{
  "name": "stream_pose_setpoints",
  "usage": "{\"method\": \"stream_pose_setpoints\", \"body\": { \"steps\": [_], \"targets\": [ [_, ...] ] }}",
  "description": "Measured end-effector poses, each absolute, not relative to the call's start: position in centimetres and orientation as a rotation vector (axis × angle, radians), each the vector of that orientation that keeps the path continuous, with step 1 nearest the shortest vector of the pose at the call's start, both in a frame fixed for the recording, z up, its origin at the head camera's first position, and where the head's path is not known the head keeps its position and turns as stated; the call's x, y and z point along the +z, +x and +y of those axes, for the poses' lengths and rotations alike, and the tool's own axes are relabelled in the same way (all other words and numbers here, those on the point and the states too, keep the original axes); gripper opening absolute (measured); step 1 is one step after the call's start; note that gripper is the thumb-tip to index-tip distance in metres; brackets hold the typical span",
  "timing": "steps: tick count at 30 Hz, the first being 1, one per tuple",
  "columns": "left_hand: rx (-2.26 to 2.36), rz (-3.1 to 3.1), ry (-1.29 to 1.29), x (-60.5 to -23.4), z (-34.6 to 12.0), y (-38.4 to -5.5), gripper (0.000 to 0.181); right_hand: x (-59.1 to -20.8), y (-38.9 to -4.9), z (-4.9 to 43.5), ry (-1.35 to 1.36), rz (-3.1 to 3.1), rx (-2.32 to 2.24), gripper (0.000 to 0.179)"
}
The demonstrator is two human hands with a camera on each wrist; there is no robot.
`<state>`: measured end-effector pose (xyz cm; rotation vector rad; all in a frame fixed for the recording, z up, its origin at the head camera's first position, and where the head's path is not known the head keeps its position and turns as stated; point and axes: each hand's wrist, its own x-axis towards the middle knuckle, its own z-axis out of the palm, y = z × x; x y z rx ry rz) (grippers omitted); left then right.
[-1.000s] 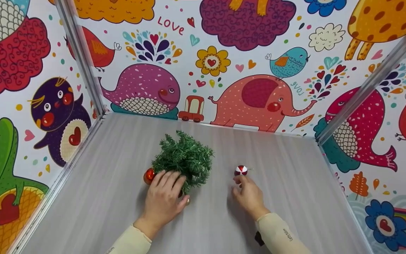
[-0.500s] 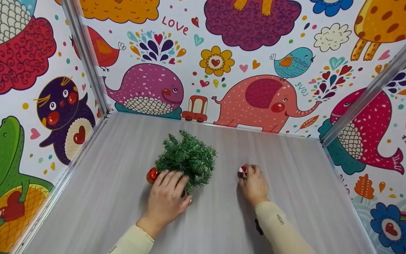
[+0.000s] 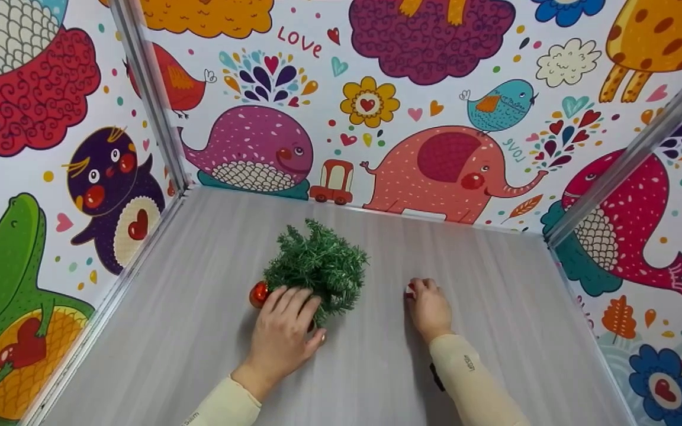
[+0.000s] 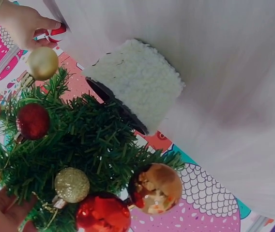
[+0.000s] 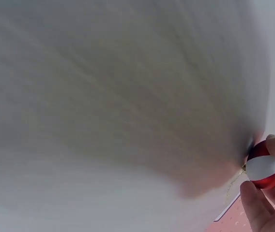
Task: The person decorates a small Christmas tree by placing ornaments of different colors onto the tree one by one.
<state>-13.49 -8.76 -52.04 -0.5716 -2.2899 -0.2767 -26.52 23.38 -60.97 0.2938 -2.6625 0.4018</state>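
A small green artificial Christmas tree (image 3: pixel 320 266) stands on the table, its base wrapped in fuzzy white (image 4: pixel 135 82) in the left wrist view. My left hand (image 3: pixel 283 328) holds its near side, thumb and fingers spread around the branches. A shiny red bauble (image 3: pixel 259 294) hangs at the tree's left. The left wrist view also shows a pale gold bauble (image 4: pixel 43 63), a dark red one (image 4: pixel 33 121) and a glittery gold one (image 4: pixel 72 184). My right hand (image 3: pixel 431 309) pinches a red-and-white striped bauble (image 5: pixel 267 166) with a gold string, right of the tree.
The grey wood-grain table (image 3: pixel 353 373) is enclosed by printed cartoon walls (image 3: pixel 424 106) at the back and sides. Metal corner posts (image 3: pixel 150 94) stand where the walls meet. Between the tree and my right hand lies a stretch of bare tabletop.
My right hand has moved up over the striped bauble and gripped it, so the bauble is now mostly hidden in the head view. My left hand keeps its place on the tree.
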Motion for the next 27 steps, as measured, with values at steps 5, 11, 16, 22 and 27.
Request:
{"method": "stream_pose_setpoints", "body": {
  "steps": [5, 11, 16, 22, 27],
  "targets": [
    [-0.26, -2.309, -0.58, -51.9, -9.0, -13.4, 0.053, -61.0, -26.6, 23.4, 0.297, -2.653, 0.4, 0.031],
    [-0.261, -2.316, -0.6, -52.0, -9.4, -13.3, 0.051, -61.2, -26.6, 23.7, 0.284, -2.673, 0.396, 0.031],
    [-0.286, -2.298, -0.637, -51.9, -10.0, -13.4, 0.05, -61.1, -26.5, 23.8, 0.287, -2.679, 0.397, 0.031],
    [-0.298, -2.286, -0.688, -51.6, -10.6, -13.5, 0.05, -61.3, -26.5, 23.8, 0.289, -2.668, 0.402, 0.032],
    [-0.305, -2.298, -0.729, -51.3, -11.2, -13.6, 0.048, -61.4, -26.6, 23.8, 0.284, -2.666, 0.396, 0.035]
  ]
}}
